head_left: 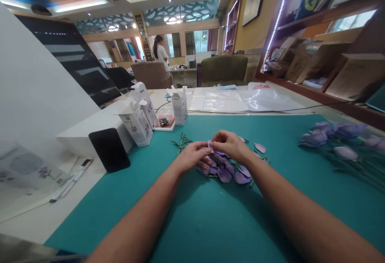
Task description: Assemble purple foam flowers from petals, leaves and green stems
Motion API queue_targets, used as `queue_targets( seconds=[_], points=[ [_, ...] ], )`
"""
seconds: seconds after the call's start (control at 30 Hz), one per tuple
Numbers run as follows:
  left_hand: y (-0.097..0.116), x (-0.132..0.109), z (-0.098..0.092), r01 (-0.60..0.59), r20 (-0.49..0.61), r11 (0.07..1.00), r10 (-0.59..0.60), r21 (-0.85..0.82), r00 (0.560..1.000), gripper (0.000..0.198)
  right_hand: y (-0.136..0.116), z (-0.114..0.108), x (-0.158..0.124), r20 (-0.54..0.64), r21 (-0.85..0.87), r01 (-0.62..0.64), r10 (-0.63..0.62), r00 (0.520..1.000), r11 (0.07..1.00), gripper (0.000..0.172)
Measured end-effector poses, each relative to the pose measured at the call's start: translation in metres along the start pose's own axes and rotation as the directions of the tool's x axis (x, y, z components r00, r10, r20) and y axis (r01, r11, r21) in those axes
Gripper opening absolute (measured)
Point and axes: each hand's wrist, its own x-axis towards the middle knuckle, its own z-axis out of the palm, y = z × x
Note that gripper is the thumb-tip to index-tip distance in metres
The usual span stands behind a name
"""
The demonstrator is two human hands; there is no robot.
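Observation:
Over a pile of loose purple petals on the green mat, my two hands meet at a small purple petal. My left hand pinches its left side between thumb and forefinger, the other fingers curled above the pile. From the right, my right hand has its fingertips closed on the same petal. A single pale petal lies right of my right hand. Green stems lie just beyond my left hand, and more green pieces show among the petals.
Purple artificial flowers lie at the right. A black tablet-like object leans at the left, near open white boxes and pens. Plastic sheets lie beyond the mat. A person stands in the background.

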Motion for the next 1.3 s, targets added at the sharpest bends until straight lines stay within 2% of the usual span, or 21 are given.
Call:
queue_targets(
  seconds=[0.1, 0.17, 0.23, 0.37, 0.47, 0.63, 0.8, 1.03, 1.3],
  points=[
    [-0.006, 0.006, 0.01, 0.003, -0.023, 0.993, -0.006, -0.122, 1.0, 0.033, 0.003, 0.002, -0.008, -0.089, -0.038, 0.031, -0.035, 0.995, 0.999, 0.02],
    [-0.008, 0.008, 0.013, 0.009, -0.066, 0.988, -0.019, -0.157, 0.998, 0.029, 0.005, 0.004, -0.014, -0.12, 0.019, 0.032, -0.03, 0.992, 0.999, 0.022],
    [-0.008, 0.008, 0.015, 0.005, -0.108, 0.984, -0.025, -0.176, 0.994, 0.025, 0.006, 0.005, -0.02, -0.104, 0.125, 0.022, -0.009, 0.995, 0.992, 0.023],
    [-0.008, 0.005, 0.022, -0.007, -0.137, 0.982, -0.019, -0.189, 0.99, 0.022, 0.003, 0.002, -0.032, 0.003, 0.301, -0.042, 0.043, 0.999, 0.953, 0.028],
    [-0.01, 0.003, 0.028, -0.014, -0.125, 0.986, -0.007, -0.166, 0.992, 0.02, 0.0, 0.0, -0.039, 0.03, 0.349, -0.096, 0.091, 0.995, 0.932, 0.028],
    [-0.013, 0.002, 0.032, -0.015, -0.123, 0.989, -0.003, -0.145, 0.992, 0.018, 0.004, -0.001, -0.047, 0.021, 0.422, -0.115, 0.117, 0.993, 0.899, 0.028],
    [-0.015, -0.001, 0.03, 0.006, -0.114, 0.989, -0.023, -0.148, 0.993, 0.02, 0.013, -0.002, -0.048, 0.027, 0.467, -0.138, 0.142, 0.99, 0.874, 0.029],
    [-0.014, -0.001, 0.029, 0.007, -0.09, 0.999, -0.011, -0.045, 0.996, 0.015, 0.008, 0.0, -0.047, 0.008, 0.422, -0.119, 0.128, 0.992, 0.899, 0.027],
    [-0.018, 0.001, 0.029, 0.0, -0.043, 0.998, -0.002, -0.061, 0.999, 0.025, 0.019, 0.011, -0.043, -0.079, 0.445, -0.05, 0.095, 0.992, 0.894, 0.029]
  ],
)
